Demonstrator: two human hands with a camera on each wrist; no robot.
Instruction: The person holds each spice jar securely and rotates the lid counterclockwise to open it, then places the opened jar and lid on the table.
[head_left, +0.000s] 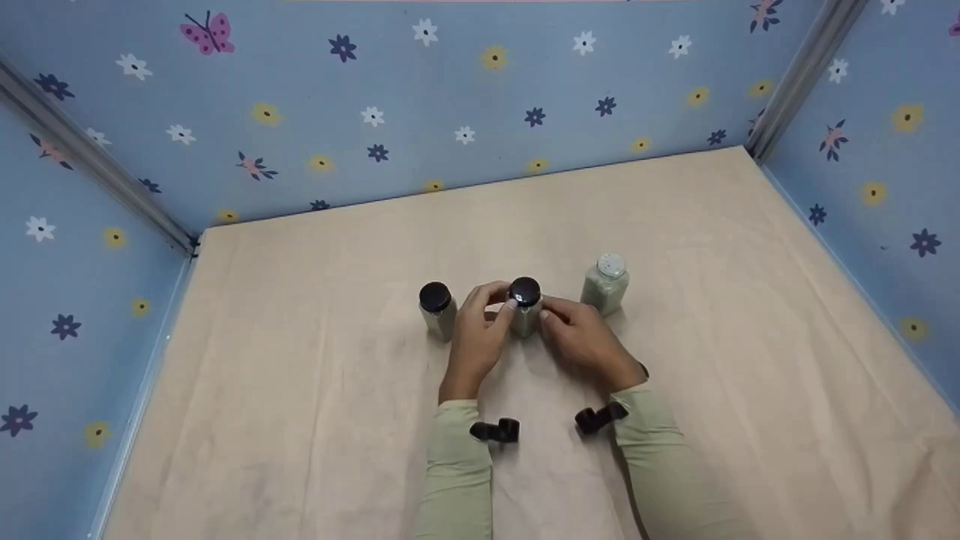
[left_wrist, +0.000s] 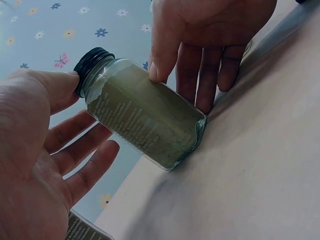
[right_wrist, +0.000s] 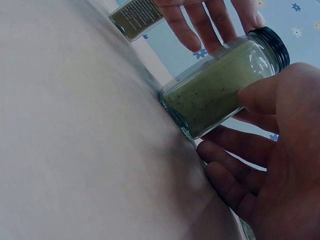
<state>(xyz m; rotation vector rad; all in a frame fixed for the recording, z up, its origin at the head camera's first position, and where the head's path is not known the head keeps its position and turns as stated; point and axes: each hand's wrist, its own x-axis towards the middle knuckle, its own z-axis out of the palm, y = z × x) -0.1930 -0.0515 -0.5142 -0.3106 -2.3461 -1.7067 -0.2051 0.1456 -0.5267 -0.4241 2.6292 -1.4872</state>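
A glass spice jar [head_left: 526, 322] with greenish contents and a black lid [head_left: 524, 291] stands on the cloth between both hands. My left hand [head_left: 476, 341] pinches the lid with thumb and index finger, its other fingers spread beside the glass in the left wrist view. My right hand [head_left: 589, 341] grips the jar's body, thumb on the near side; its lower fingers hang close to the cloth in the right wrist view. Just left of the left hand is a second black-lidded jar [head_left: 439, 324]. Behind the right hand stands a third jar [head_left: 604, 291], topped by a pale perforated shaker insert [head_left: 611, 264].
A beige cloth [head_left: 337, 390] with wrinkles covers the table. Blue flowered panels [head_left: 450, 97] rise at the back and both sides, joined by grey metal posts [head_left: 802, 75]. Black camera mounts [head_left: 496, 430] sit on both wrists over green sleeves.
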